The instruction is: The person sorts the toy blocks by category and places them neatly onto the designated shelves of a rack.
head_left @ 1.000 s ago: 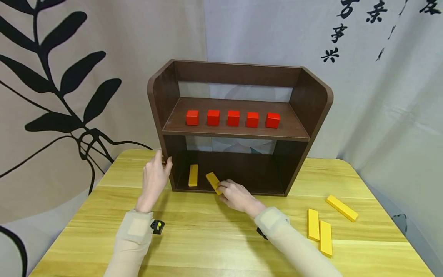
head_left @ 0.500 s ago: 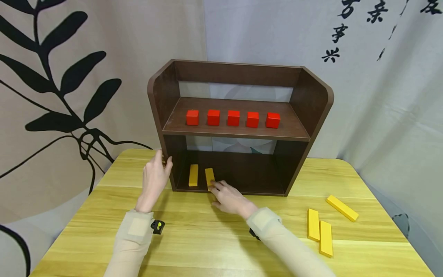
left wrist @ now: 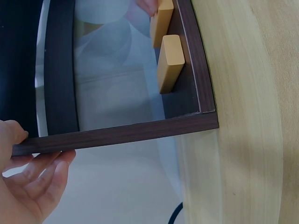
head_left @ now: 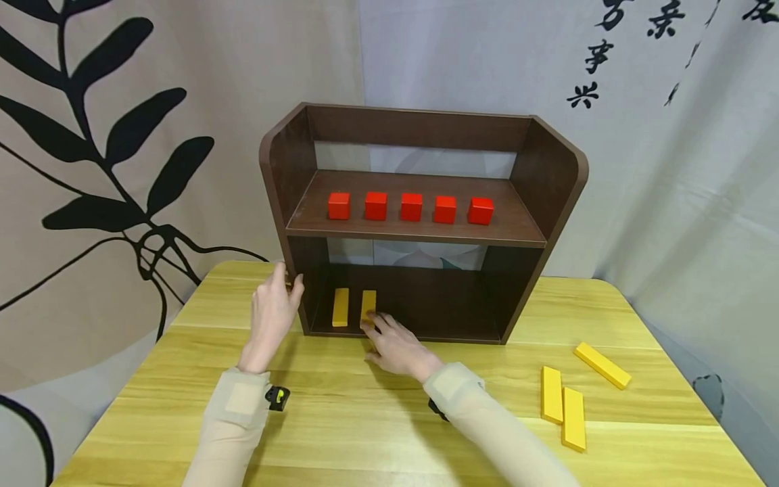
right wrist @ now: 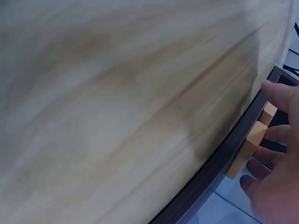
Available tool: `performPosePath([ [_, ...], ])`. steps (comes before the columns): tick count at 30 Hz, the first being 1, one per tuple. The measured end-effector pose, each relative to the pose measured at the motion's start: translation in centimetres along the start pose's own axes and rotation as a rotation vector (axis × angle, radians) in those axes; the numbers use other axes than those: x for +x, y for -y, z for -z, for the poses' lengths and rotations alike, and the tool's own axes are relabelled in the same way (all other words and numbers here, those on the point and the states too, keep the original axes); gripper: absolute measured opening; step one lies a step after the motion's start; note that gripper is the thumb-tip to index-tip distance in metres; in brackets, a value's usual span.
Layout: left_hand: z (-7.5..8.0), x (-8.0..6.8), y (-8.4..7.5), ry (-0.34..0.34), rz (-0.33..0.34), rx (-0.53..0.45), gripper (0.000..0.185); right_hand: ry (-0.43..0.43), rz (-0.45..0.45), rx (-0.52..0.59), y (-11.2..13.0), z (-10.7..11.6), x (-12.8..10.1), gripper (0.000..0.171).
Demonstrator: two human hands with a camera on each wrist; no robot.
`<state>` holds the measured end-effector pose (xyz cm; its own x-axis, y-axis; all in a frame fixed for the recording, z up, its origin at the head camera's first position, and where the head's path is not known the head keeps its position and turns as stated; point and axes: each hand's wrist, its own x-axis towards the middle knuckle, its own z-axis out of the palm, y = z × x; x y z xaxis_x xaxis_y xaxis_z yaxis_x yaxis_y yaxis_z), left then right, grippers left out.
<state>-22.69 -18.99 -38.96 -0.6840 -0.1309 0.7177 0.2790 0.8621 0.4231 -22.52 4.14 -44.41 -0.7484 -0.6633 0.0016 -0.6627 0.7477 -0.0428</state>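
Two yellow blocks (head_left: 355, 306) lie side by side in the shelf's (head_left: 420, 223) lower bay, the right hand (head_left: 395, 345) fingering the second, left hand (head_left: 270, 314) gripping the side panel, three more (head_left: 572, 399) waiting on the counter (head_left: 365, 419).

Head view reads bright, even and sharp; soft shadows only, darkest inside the shelf unit's (head_left: 420, 223) lower bay. I note motion blur smearing the table (right wrist: 117, 102) in the right wrist view. Left wrist view bends straight edges strongly.
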Motion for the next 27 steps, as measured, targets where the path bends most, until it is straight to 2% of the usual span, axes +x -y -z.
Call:
performPosePath([
  [8, 0.03, 0.05, 0.04, 0.002, 0.005, 0.005, 0.020, 0.048, -0.043, 0.025, 0.36, -0.17, 0.48, 0.064],
  [17, 0.06, 0.06, 0.00, 0.005, -0.004, -0.005, 0.020, 0.036, -0.036, 0.066, 0.49, 0.01, 0.34, 0.063],
  [27, 0.05, -0.01, 0.01, 0.021, 0.011, -0.012, 0.019, 0.071, -0.064, 0.074, 0.59, -0.25, 0.71, 0.063],
])
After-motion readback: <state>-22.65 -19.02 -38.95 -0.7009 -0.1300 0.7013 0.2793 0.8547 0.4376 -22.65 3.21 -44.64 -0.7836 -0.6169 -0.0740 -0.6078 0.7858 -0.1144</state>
